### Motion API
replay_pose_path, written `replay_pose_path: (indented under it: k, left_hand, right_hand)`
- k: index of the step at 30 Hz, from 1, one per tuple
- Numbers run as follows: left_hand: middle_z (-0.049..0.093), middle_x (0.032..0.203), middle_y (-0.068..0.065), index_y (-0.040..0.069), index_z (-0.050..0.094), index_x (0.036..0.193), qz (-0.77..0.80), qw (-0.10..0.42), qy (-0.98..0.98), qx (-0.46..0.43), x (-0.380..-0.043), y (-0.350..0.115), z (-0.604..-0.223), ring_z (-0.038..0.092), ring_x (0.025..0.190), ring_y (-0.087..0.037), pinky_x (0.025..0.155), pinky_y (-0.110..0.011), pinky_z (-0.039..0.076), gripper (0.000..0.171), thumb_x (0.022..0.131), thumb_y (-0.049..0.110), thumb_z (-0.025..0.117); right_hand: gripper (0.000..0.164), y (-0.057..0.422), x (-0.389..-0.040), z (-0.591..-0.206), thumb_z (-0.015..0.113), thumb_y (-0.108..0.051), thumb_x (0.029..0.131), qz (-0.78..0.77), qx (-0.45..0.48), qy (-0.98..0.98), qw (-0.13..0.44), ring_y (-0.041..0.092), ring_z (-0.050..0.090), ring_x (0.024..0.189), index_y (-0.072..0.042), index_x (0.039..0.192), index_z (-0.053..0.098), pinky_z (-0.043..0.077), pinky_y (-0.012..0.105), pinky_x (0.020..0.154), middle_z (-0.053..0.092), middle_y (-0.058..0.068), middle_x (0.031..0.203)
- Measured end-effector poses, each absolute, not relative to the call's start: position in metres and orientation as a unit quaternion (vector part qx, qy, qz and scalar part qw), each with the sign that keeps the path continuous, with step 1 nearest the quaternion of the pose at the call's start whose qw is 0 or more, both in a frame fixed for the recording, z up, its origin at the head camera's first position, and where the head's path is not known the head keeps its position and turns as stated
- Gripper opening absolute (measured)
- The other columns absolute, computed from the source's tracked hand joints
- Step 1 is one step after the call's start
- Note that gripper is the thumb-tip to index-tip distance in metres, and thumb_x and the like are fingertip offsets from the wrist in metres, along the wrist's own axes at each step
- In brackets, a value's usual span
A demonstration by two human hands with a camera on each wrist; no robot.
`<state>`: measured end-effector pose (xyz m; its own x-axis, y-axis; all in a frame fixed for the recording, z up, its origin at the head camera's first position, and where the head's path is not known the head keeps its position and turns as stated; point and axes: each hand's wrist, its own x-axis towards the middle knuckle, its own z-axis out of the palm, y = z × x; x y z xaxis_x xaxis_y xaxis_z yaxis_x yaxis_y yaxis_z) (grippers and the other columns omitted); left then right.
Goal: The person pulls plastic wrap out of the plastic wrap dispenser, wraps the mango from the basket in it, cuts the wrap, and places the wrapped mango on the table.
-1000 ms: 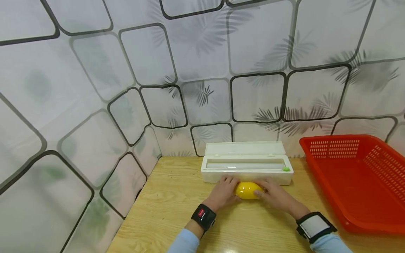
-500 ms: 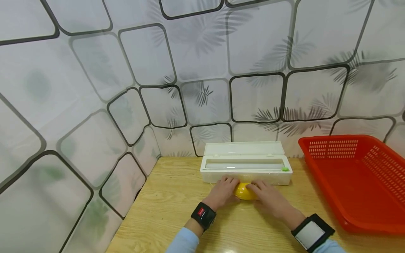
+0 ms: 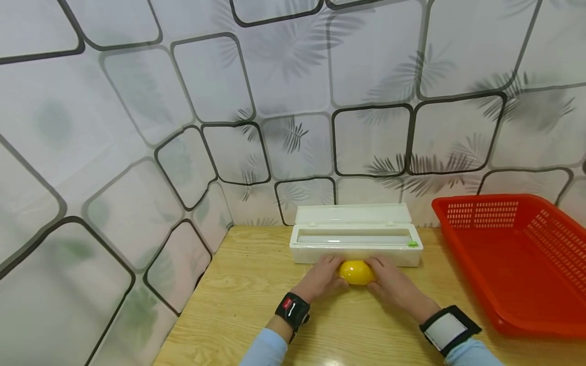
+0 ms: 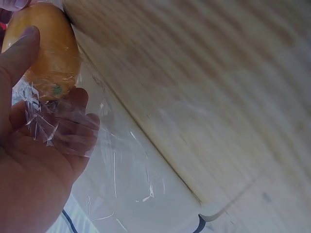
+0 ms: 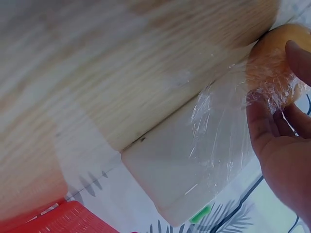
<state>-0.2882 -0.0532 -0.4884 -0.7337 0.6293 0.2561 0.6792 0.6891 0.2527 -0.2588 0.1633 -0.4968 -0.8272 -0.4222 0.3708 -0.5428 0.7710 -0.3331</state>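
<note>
The fruit (image 3: 357,273) lies between left hand (image 3: 322,278) and right hand (image 3: 394,284), long axis running hand to hand, both hands' fingers pinching it.

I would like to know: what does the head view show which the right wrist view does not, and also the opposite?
Only the head view: black wrist straps and light blue sleeves. Only the right wrist view, clearly: wrinkled clear film at the yellow object. Both: that object, the right hand, the white box with its green piece, the red basket and the wooden table.
</note>
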Motion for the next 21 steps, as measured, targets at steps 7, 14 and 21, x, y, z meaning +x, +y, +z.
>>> replay_pose_path:
  k: [7,14,21]
  left_hand:
    - [0.056,0.119,-0.006,0.011,0.046,0.126,-0.177,0.069,-0.913,-0.361,-0.2884,-0.055,-0.4889,0.046,0.109,-0.015,0.095,-0.03,0.041,0.051,0.083,0.034,0.065]
    - [0.056,0.118,-0.007,0.01,0.046,0.126,-0.19,0.064,-0.907,-0.371,-0.2887,-0.057,-0.4896,0.047,0.108,-0.015,0.095,-0.031,0.041,0.049,0.085,0.033,0.063]
    - [0.055,0.117,-0.005,0.011,0.048,0.125,-0.246,0.024,-0.897,-0.366,-0.2898,-0.058,-0.4903,0.046,0.104,-0.01,0.093,-0.03,0.042,0.044,0.088,0.03,0.061]
  right_hand:
    - [0.053,0.1666,-0.2587,-0.4946,0.074,-0.006,0.073,0.256,0.25,-0.926,0.12,0.031,0.046,0.106,0.003,0.119,0.049,0.043,0.054,0.091,0.053,0.019,0.117]
    - [0.051,0.1711,-0.2603,-0.4933,0.071,-0.008,0.077,0.297,0.243,-0.919,0.087,0.032,0.046,0.108,0.003,0.121,0.049,0.041,0.056,0.092,0.053,0.02,0.119]
    - [0.047,0.1723,-0.2602,-0.4922,0.071,-0.009,0.078,0.325,0.233,-0.913,0.073,0.028,0.049,0.103,0.001,0.118,0.05,0.043,0.055,0.09,0.055,0.016,0.115]
